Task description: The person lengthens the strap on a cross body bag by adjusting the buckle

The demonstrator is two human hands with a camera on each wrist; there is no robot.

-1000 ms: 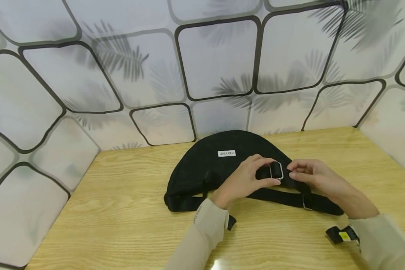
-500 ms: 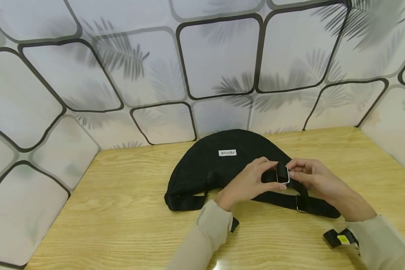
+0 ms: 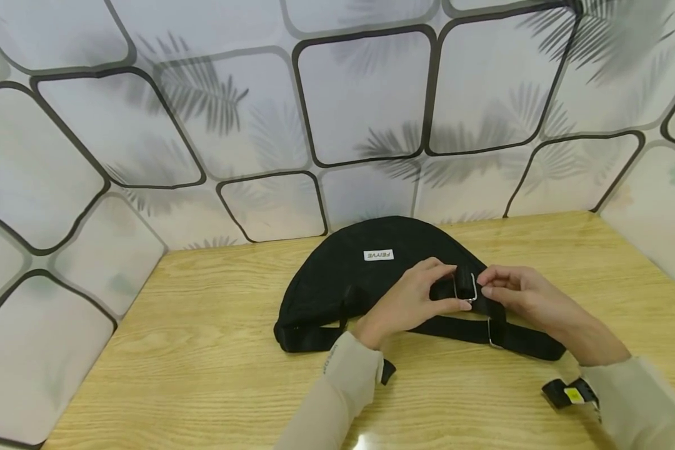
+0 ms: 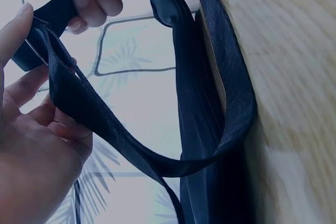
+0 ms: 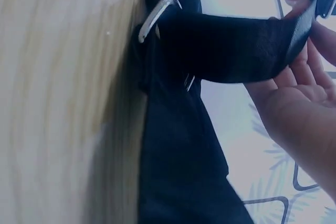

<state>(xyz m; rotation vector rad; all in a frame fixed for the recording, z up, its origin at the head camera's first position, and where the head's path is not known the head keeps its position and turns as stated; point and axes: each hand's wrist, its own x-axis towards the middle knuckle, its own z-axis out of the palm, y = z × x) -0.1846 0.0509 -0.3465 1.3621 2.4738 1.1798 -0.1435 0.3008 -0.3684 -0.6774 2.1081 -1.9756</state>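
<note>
A black half-moon bag (image 3: 337,275) with a small white label lies flat against the back of the table. My left hand (image 3: 407,303) pinches a metal slide buckle (image 3: 475,289) threaded with black strap, thumb and fingers on opposite edges. Just to its right, my right hand (image 3: 525,297) has thumb and forefinger together on the webbing. In the right wrist view, the strap (image 5: 236,48) runs from a metal ring (image 5: 157,17) up to the right hand (image 5: 304,108). A long strap loop (image 4: 121,129) hangs from the left hand (image 4: 42,156) in the left wrist view.
The wooden table (image 3: 202,375) meets a patterned wall covering (image 3: 365,100) at the back and sides. A black piece with a yellow label (image 3: 568,394) is beside the right sleeve. A small black tip (image 3: 389,371) shows by the left sleeve.
The left hand and buckle shifted slightly right towards the right fingers, then back left. The ring on the lower strap has slid a little left. Both hands keep their hold.
</note>
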